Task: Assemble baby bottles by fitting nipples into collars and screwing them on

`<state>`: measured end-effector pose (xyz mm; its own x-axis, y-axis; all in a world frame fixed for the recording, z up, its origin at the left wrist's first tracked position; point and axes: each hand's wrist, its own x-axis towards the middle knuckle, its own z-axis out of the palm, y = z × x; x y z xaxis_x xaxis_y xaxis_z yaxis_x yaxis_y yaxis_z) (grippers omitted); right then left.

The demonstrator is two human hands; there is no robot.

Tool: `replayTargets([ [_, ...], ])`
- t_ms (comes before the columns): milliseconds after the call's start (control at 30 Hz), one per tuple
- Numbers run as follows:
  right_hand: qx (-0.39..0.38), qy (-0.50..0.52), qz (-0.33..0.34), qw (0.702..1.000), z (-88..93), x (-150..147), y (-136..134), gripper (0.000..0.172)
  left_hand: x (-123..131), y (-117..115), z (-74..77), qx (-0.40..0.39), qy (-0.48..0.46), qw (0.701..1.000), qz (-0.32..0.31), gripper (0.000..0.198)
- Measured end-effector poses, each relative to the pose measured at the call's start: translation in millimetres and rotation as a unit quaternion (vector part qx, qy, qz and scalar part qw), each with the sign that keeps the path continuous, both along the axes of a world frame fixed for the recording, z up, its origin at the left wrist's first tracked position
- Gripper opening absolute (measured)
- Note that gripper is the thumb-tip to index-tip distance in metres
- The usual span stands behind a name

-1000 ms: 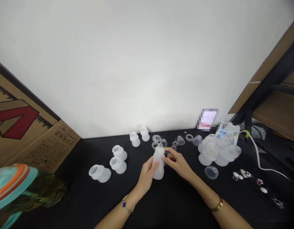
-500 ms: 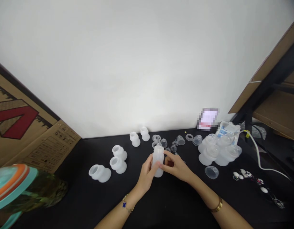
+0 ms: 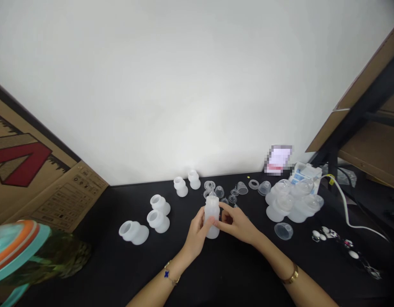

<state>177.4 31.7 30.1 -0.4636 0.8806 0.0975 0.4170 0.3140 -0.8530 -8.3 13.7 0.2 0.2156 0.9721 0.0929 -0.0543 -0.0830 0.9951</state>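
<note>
A translucent white baby bottle [image 3: 212, 207] stands upright between my hands, a clear teat at its top. My left hand [image 3: 195, 233] is wrapped round its left side, thumb across the front. My right hand [image 3: 237, 223] grips it from the right, with the index finger near the neck and the thumb on the body; the other fingers curl underneath and are partly hidden. Behind the bottle lie clear collar rings [image 3: 209, 186], a clear cap [image 3: 219, 192] and small teats [image 3: 232, 198].
Open bottle bodies stand to the left, among them a tilted one [image 3: 134, 232]. Several capped bottles [image 3: 281, 207] cluster at right, beside a loose clear cap [image 3: 283, 231], a phone [image 3: 279, 160] and a white cable [image 3: 347, 204]. A large jar [image 3: 56, 256] and a cardboard box [image 3: 65, 196] border the left.
Almost nothing differs. Both hands keep their hold on the bottle, which has shifted very slightly.
</note>
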Motion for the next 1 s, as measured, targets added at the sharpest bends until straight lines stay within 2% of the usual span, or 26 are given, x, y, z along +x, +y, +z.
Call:
replayTargets([
  [133, 0.046, -0.017, -0.013, 0.999, 2.4, 13.9, 8.9, 0.039, -0.2, -0.6, -2.1, -0.015, -0.008, 1.000, 0.008, 0.041],
  [233, 0.126, -0.041, -0.161, 0.978, -1.1, 29.0, 20.6, 0.036, -1.1, -1.3, -1.9, -0.030, -0.019, 0.999, 0.002, 0.041],
  [333, 0.231, -0.139, -0.275, 0.923, -13.6, 40.4, 33.7, 0.037, -2.0, -1.8, -0.9, -0.035, -0.020, 0.999, -0.002, 0.039],
  [433, 0.267, -0.215, -0.284, 0.896, -31.0, 46.1, 44.3, 0.039, -2.1, -2.4, -0.4, -0.035, -0.019, 0.999, -0.001, 0.040],
  [600, 0.246, -0.303, -0.284, 0.876, -48.1, 50.9, 50.7, 0.036, -2.2, -3.2, 0.8, -0.035, -0.006, 0.999, -0.001, 0.040],
  [767, 0.240, -0.312, -0.289, 0.872, -43.5, 56.3, 50.1, 0.018, -1.7, -3.5, 4.1, -0.035, 0.001, 0.999, 0.000, 0.041],
  [933, 0.210, -0.340, -0.302, 0.865, -38.2, 57.9, 48.0, 0.005, -0.7, -3.1, 5.1, -0.025, 0.005, 1.000, 0.004, 0.040],
  [1000, 0.196, -0.340, -0.310, 0.866, -38.0, 57.4, 47.1, 0.005, -0.4, -2.7, 5.0, -0.023, 0.006, 1.000, 0.007, 0.040],
])
